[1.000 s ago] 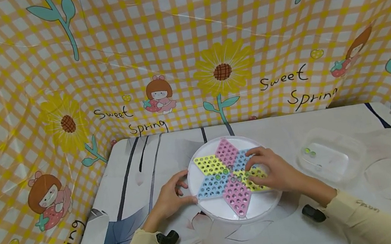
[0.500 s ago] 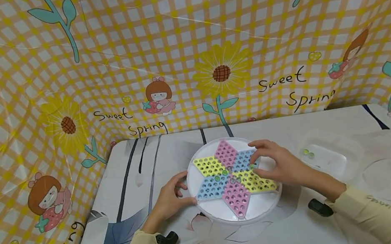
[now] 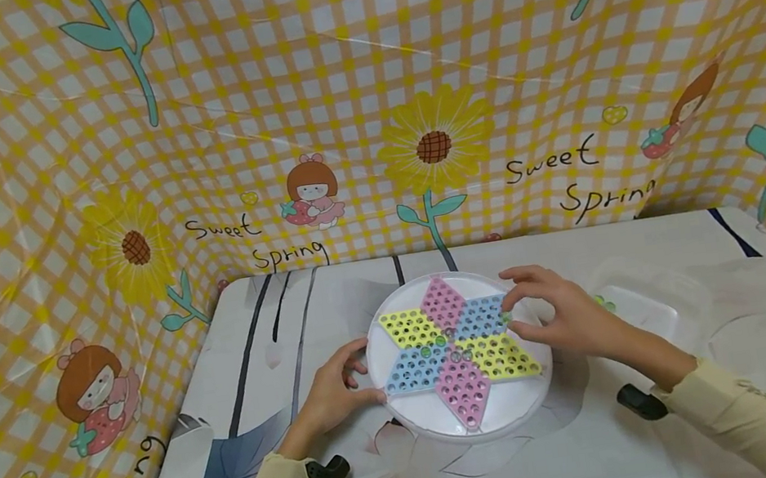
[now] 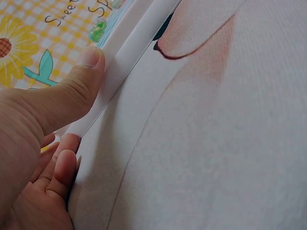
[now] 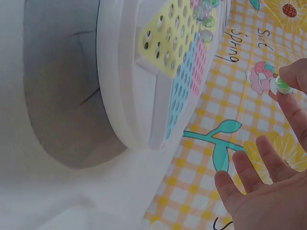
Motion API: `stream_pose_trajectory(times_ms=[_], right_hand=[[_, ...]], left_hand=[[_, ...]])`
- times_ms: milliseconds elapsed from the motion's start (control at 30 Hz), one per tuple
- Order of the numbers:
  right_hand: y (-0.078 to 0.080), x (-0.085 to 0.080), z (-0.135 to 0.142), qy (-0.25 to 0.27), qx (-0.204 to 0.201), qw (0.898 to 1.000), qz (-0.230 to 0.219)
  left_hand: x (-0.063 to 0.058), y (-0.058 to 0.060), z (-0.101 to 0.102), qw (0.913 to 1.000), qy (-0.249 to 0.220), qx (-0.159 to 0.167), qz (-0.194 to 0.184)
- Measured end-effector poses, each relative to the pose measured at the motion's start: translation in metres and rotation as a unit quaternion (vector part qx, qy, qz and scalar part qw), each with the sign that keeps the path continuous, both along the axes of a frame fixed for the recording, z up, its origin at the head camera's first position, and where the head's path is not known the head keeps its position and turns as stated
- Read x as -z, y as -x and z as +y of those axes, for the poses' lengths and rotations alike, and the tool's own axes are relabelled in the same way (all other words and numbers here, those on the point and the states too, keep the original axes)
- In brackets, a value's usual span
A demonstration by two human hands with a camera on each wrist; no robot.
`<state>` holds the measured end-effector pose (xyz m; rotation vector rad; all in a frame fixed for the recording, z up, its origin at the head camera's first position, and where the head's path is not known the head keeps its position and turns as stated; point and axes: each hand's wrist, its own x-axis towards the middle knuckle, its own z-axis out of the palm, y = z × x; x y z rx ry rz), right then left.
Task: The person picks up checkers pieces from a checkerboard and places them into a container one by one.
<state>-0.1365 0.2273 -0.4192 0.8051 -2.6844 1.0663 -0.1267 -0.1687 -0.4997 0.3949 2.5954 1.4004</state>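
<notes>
A round white Chinese checkers board (image 3: 504, 404) with a pink, yellow and blue star of holes lies on the table. Several clear and green marbles (image 3: 440, 341) sit around the star's middle. My left hand (image 3: 334, 389) holds the board's left rim; in the left wrist view its thumb (image 4: 81, 81) presses on the rim while other fingers curl at the side. Between thumb and index finger, my right hand (image 3: 561, 315) pinches a green and clear marble (image 5: 283, 85). That hand is raised over the board's right edge, its other fingers spread.
A clear plastic tub (image 3: 649, 306) stands to the right, partly behind the right hand, with green marbles (image 3: 606, 303) inside. The table (image 3: 333, 304) carries a printed cloth. Checked fabric (image 3: 335, 114) with sunflowers rises behind and at both sides.
My right hand has drawn back rightwards from the yellow section to the board's right edge, still pinching the marble. The left hand keeps its place on the rim.
</notes>
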Motion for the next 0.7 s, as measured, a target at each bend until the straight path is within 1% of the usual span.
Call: stream_pose_trajectory(times_ms=[300,500,700], right_hand=[[0.001,-0.003,0.013,0.002,0.014,1.000,-0.003],[0.001,-0.006,0.027,-0.003,0.032,0.999,0.026],[0.001,-0.009,0.044,-0.011,0.046,0.997,0.061]], left_hand=[[0.002,0.001,-0.001,1.0000,-0.003,0.002,0.005],[0.000,0.002,-0.001,0.9998,-0.010,0.006,0.015],[0.000,0.002,-0.001,0.9998,-0.010,0.005,0.014]])
